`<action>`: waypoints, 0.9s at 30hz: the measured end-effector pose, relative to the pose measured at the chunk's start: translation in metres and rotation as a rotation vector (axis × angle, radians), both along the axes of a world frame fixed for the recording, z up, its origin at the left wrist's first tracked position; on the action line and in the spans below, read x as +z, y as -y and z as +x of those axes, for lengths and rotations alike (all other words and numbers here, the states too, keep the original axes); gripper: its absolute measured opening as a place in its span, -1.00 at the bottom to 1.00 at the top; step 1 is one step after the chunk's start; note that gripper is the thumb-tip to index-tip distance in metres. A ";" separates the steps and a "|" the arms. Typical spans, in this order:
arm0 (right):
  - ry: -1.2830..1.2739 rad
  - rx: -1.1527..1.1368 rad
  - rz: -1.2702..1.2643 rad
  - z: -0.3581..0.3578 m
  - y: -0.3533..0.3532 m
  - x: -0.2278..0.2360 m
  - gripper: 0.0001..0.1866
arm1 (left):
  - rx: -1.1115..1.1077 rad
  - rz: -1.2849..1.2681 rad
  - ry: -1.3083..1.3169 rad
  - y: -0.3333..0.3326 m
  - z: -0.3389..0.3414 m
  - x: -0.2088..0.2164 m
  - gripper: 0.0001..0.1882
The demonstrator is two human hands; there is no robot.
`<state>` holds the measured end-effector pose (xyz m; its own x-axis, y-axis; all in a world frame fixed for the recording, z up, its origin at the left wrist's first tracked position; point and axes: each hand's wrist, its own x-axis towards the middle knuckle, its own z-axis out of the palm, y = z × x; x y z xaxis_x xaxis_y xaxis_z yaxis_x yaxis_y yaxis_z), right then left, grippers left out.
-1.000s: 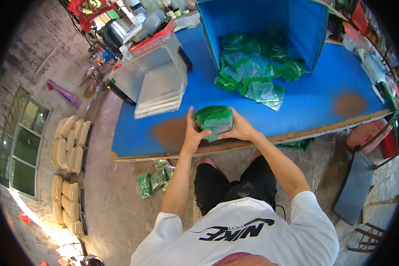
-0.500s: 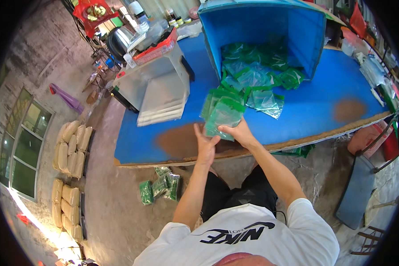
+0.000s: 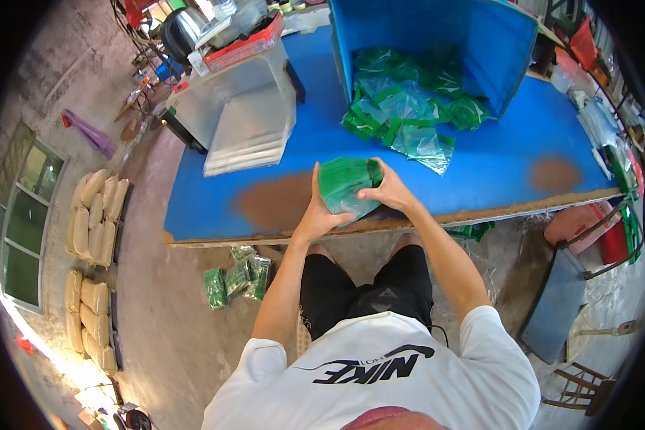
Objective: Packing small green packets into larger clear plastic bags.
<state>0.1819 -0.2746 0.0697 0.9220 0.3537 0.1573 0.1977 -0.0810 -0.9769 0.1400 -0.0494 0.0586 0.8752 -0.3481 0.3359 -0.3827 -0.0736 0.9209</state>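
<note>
A stack of green-and-clear plastic bags (image 3: 347, 188) is held between both my hands, just above the table's near edge. My left hand (image 3: 319, 209) grips its left side, thumb across the lower front. On the right side my right hand (image 3: 388, 188) is closed, its thumb lying over the face of the stack. Farther off, a loose heap of similar green bags (image 3: 408, 104) spills from a blue bin (image 3: 431, 25) lying on its side. The blue table (image 3: 265, 188) has a worn brown patch along its front.
To the left stands an open-fronted metal box (image 3: 226, 107) with clear sheets (image 3: 247, 143) in it and a red tray (image 3: 245, 44) on top. Bundled green packs (image 3: 238, 278) lie on the floor; tan sacks (image 3: 93, 218) are stacked by the wall. A blue-seated chair (image 3: 555, 304) stands at right.
The bags, fanned out before, are now squared into a neater stack. My left hand has closed on its side, and my right hand has moved up along the other side.
</note>
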 end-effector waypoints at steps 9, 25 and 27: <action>-0.033 -0.005 0.099 -0.001 -0.010 -0.005 -0.18 | 0.130 -0.047 -0.020 0.001 -0.007 0.000 0.32; 0.712 0.161 -0.816 -0.007 -0.021 0.112 0.02 | 0.055 0.143 -0.130 -0.003 -0.017 0.046 0.04; 0.302 0.367 -0.825 -0.007 -0.011 0.114 -0.09 | 0.068 -0.097 -0.210 -0.001 -0.025 0.054 0.07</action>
<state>0.1745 -0.2633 0.1833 0.6923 0.7192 -0.0581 0.5827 -0.6048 -0.5428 0.1154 -0.0480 0.1129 0.9497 -0.2612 0.1725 -0.1788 -0.0004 0.9839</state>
